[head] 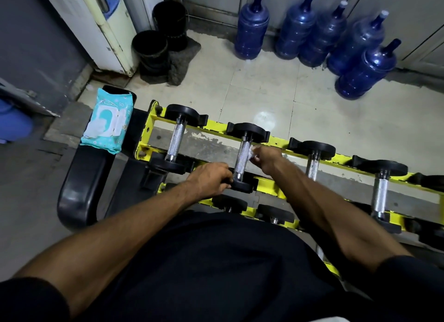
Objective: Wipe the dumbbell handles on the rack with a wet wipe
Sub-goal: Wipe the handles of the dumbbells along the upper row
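Head view: we're looking straight down over the rack point(142, 139), and both arms are out in front of us.
Rack: yellow, running left to right, with four dumbbells lying across its top rails.
Dumbbell: the one we're on is second from the left, and its knurled handle point(241, 159) sits between the two hands.
Right hand point(264, 157): clenched on a crumpled white wipe point(252, 151), fingers pinching it.
Wipe: pressed against the right side of that handle, near its far end.
Left hand point(211, 177): fingers curled over the near black head of the same dumbbell, gripping it.
Neighbours: bare handles at left point(176, 139) and right point(312, 165).
Pack point(107, 123): teal wipes pack with its flap open, lying on a black pad point(79, 189) left of the rack.
Floor: blue bottles point(252, 26) along the wall and two black buckets point(150, 50) in the corner.
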`<act>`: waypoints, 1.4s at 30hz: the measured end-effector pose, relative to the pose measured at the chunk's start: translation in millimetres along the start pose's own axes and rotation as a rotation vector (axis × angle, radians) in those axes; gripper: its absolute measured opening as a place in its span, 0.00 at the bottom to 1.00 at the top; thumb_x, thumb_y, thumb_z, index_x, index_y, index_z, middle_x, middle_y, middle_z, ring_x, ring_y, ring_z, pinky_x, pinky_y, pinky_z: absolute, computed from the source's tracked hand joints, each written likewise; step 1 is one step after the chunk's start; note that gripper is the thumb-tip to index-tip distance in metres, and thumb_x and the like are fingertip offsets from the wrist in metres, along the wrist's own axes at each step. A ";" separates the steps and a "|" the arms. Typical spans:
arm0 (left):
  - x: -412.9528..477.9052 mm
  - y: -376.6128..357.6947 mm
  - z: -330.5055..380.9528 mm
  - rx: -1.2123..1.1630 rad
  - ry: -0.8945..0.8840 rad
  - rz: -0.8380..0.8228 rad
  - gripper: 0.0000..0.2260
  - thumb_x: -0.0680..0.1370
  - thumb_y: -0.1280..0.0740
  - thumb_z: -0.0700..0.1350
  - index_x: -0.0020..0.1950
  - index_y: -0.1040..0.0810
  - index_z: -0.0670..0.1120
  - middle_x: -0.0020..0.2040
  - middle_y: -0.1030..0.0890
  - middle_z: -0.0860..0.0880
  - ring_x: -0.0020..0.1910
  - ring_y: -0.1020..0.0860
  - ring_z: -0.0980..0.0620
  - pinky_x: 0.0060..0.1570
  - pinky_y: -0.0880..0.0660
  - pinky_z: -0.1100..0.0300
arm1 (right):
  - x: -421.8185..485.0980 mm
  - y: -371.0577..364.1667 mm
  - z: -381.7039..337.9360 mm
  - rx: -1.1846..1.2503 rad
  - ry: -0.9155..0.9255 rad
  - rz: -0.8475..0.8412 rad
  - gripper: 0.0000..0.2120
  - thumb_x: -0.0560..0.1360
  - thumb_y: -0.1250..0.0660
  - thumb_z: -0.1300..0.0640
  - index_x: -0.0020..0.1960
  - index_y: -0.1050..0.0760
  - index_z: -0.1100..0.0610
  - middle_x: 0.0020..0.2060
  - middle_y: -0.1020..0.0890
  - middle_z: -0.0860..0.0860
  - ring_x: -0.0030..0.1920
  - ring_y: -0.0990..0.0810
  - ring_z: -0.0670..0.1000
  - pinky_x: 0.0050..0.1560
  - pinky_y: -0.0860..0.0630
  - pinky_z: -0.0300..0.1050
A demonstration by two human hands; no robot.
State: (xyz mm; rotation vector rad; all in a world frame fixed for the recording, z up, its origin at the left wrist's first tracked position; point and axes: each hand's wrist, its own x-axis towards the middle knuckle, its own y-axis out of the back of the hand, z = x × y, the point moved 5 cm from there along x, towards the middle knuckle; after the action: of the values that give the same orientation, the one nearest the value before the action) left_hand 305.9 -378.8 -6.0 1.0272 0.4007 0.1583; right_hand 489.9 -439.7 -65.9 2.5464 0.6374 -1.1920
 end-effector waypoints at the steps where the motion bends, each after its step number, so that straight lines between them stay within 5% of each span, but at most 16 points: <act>1: 0.0 0.0 0.3 -0.002 -0.001 0.003 0.08 0.77 0.29 0.51 0.54 0.17 0.50 0.52 0.22 0.53 0.50 0.24 0.55 0.49 0.30 0.62 | 4.2 -1.3 -3.7 0.050 0.032 0.024 0.10 0.70 0.34 0.76 0.40 0.24 0.63 0.36 0.21 0.56 0.32 0.22 0.51 0.27 0.22 0.39; 6: -0.8 -2.4 -0.4 -0.015 -0.005 0.007 0.08 0.78 0.29 0.51 0.54 0.18 0.50 0.51 0.23 0.53 0.48 0.28 0.58 0.50 0.29 0.61 | -6.3 -1.6 -3.6 -0.163 0.437 0.199 0.08 0.67 0.22 0.65 0.45 0.15 0.57 0.43 0.15 0.50 0.43 0.15 0.50 0.49 0.18 0.44; 12: -2.3 -3.0 0.2 -0.003 -0.023 0.022 0.08 0.78 0.31 0.51 0.55 0.18 0.49 0.49 0.24 0.54 0.47 0.27 0.56 0.45 0.31 0.62 | -36.3 -33.4 -16.9 -1.229 1.213 0.087 0.16 0.72 0.31 0.68 0.59 0.19 0.60 0.58 0.17 0.52 0.54 0.25 0.56 0.48 0.29 0.43; 15: -4.0 -5.1 -1.8 0.005 -0.029 0.032 0.09 0.79 0.31 0.51 0.55 0.18 0.50 0.49 0.25 0.53 0.47 0.26 0.55 0.44 0.30 0.60 | -35.2 -43.6 -6.9 -1.620 1.237 0.020 0.25 0.71 0.29 0.66 0.68 0.26 0.63 0.63 0.22 0.55 0.57 0.29 0.60 0.50 0.26 0.50; 21: -3.6 -5.7 -1.9 0.001 -0.040 0.025 0.08 0.78 0.31 0.51 0.54 0.17 0.50 0.49 0.23 0.52 0.47 0.24 0.52 0.45 0.24 0.55 | -47.7 -52.7 6.1 -2.054 1.312 -0.390 0.06 0.73 0.31 0.62 0.50 0.20 0.59 0.46 0.18 0.53 0.53 0.29 0.57 0.53 0.24 0.52; 27: -2.7 -6.9 -1.8 -0.001 -0.039 0.048 0.08 0.78 0.31 0.50 0.52 0.17 0.48 0.47 0.24 0.52 0.47 0.24 0.53 0.43 0.29 0.60 | -53.1 -60.9 -23.8 -2.013 1.227 -0.181 0.07 0.76 0.36 0.68 0.52 0.22 0.65 0.50 0.21 0.58 0.56 0.29 0.58 0.44 0.23 0.53; 31: -2.3 -6.0 -2.0 -0.017 -0.044 0.040 0.07 0.78 0.30 0.50 0.52 0.17 0.50 0.49 0.22 0.52 0.48 0.24 0.53 0.46 0.24 0.56 | -66.0 -64.1 6.9 -2.296 1.265 -0.615 0.06 0.78 0.35 0.60 0.53 0.21 0.60 0.51 0.18 0.54 0.56 0.28 0.55 0.54 0.24 0.50; 33: -2.2 -5.8 -1.7 -0.016 -0.044 0.035 0.07 0.78 0.30 0.50 0.52 0.17 0.50 0.49 0.22 0.52 0.48 0.24 0.53 0.47 0.24 0.56 | -67.8 -62.5 7.5 -2.270 1.286 -0.683 0.07 0.78 0.35 0.61 0.53 0.21 0.60 0.50 0.18 0.54 0.55 0.26 0.55 0.54 0.25 0.48; 38: -3.2 -7.8 -2.7 -0.029 -0.031 0.059 0.08 0.78 0.30 0.51 0.51 0.17 0.48 0.45 0.28 0.55 0.44 0.28 0.56 0.44 0.28 0.61 | -36.0 -48.7 -27.6 -1.721 1.287 -0.132 0.06 0.77 0.32 0.63 0.49 0.19 0.65 0.46 0.22 0.58 0.50 0.24 0.60 0.42 0.27 0.49; 42: -1.7 -6.7 -4.2 -0.032 -0.034 0.053 0.07 0.78 0.30 0.50 0.50 0.17 0.48 0.46 0.24 0.52 0.45 0.24 0.52 0.44 0.24 0.56 | -51.1 -21.6 -0.7 -1.243 1.127 -0.178 0.05 0.75 0.30 0.62 0.48 0.15 0.59 0.45 0.18 0.54 0.44 0.20 0.54 0.42 0.25 0.42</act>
State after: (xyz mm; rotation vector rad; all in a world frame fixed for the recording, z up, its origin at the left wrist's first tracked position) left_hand 302.3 -379.4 -13.2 1.0076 0.3397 0.1941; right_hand 450.8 -434.8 -26.8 1.7465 1.2622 0.6876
